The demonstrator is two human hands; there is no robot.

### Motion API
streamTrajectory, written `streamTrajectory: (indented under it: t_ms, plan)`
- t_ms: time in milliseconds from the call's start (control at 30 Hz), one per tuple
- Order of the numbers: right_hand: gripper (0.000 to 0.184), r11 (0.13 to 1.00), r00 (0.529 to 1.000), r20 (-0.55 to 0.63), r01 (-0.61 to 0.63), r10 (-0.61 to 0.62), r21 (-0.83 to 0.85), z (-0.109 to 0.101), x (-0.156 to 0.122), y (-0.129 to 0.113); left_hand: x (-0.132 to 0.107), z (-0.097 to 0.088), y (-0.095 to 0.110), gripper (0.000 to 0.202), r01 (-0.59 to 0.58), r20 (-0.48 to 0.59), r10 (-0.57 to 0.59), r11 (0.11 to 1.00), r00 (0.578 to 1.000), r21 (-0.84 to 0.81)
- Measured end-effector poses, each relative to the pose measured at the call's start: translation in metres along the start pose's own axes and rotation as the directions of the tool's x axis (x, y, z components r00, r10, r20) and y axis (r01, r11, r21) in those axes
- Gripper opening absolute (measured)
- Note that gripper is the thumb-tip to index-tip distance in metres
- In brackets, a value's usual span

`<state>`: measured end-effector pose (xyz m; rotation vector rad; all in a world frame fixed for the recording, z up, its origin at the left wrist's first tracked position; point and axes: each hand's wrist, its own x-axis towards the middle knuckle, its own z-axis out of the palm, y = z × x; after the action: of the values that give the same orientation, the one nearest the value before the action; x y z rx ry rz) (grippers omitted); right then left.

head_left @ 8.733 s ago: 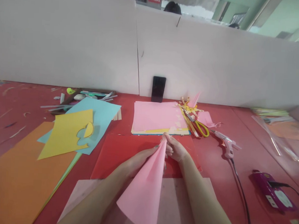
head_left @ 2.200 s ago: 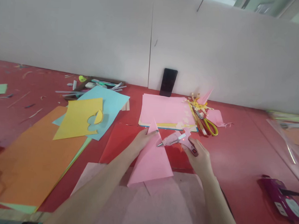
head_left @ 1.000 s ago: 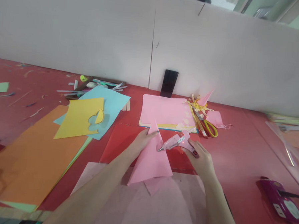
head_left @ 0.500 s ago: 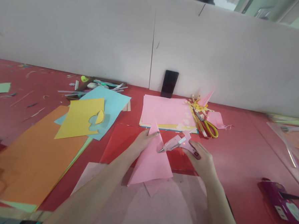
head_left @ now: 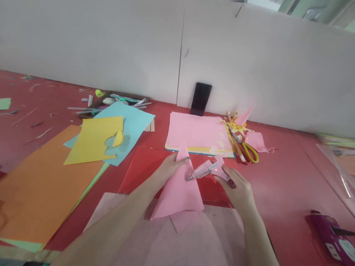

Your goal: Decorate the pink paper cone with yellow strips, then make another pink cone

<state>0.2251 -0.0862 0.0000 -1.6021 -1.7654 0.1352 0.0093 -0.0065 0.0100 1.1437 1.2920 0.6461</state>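
A pink paper cone point(head_left: 179, 190) lies over a red sheet point(head_left: 140, 170), its tip pointing away from me. My left hand point(head_left: 168, 170) pinches the cone near its tip, fingers closed on the paper. My right hand point(head_left: 237, 187) is wrapped round the handle of a pink glue gun point(head_left: 211, 170). The gun's metal nozzle touches the cone's right edge, a little below the tip. A pale pink sheet point(head_left: 189, 244) lies under my forearms at the near edge.
Orange point(head_left: 40, 189), yellow point(head_left: 95, 140) and light blue point(head_left: 133, 120) sheets lie to the left. A stack of pink paper point(head_left: 195, 130), yellow-handled scissors point(head_left: 248, 150) and scraps sit behind. A black phone point(head_left: 200, 99) leans on the white partition. A purple device point(head_left: 335, 240) lies at right.
Since several seconds ago my right hand took up the glue gun and brought it to the cone. Over the last second the nozzle has stayed at the cone's right edge, shifting only slightly.
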Motion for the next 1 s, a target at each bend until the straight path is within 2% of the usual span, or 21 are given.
streamTrajectory:
  t_ms: [67,167,300,467,600,700,900,1000]
  plan:
    - [0.031,0.999,1.000,0.008,-0.016,0.016,0.047,-0.002,-0.001,0.003,0.000,0.000,0.001,0.037,0.003,-0.008,-0.003,1.000,1.000,-0.008]
    - [0.034,0.991,0.996,-0.045,-0.072,0.078,0.114,-0.002,-0.002,0.008,-0.001,-0.001,0.003,0.037,0.039,-0.012,-0.039,0.999,0.999,-0.018]
    - [0.036,0.971,0.982,-0.044,-0.175,0.184,0.164,0.001,-0.002,0.010,-0.004,-0.002,0.009,0.038,0.056,0.030,-0.054,0.998,0.998,-0.042]
    - [0.041,0.898,0.919,-0.036,-0.375,0.393,0.231,0.003,0.001,0.010,-0.006,-0.003,0.013,0.042,0.079,0.068,-0.072,0.992,0.995,-0.102]
    - [0.053,0.831,0.865,0.036,-0.491,0.500,0.263,0.007,0.003,0.010,-0.008,-0.003,0.011,0.043,0.016,0.118,-0.002,0.993,0.993,-0.116]
    - [0.062,0.813,0.843,0.029,-0.527,0.537,0.248,0.009,0.003,0.009,-0.008,-0.003,0.007,0.044,-0.011,0.119,0.023,0.995,0.993,-0.101]
    - [0.058,0.790,0.815,-0.028,-0.552,0.579,0.269,0.010,0.004,0.007,-0.012,-0.003,0.006,0.045,0.004,0.146,0.021,0.987,0.989,-0.163]
    - [0.058,0.778,0.797,-0.041,-0.575,0.603,0.255,0.009,0.006,0.007,-0.015,-0.004,0.012,0.043,0.033,0.209,0.018,0.970,0.978,-0.240]
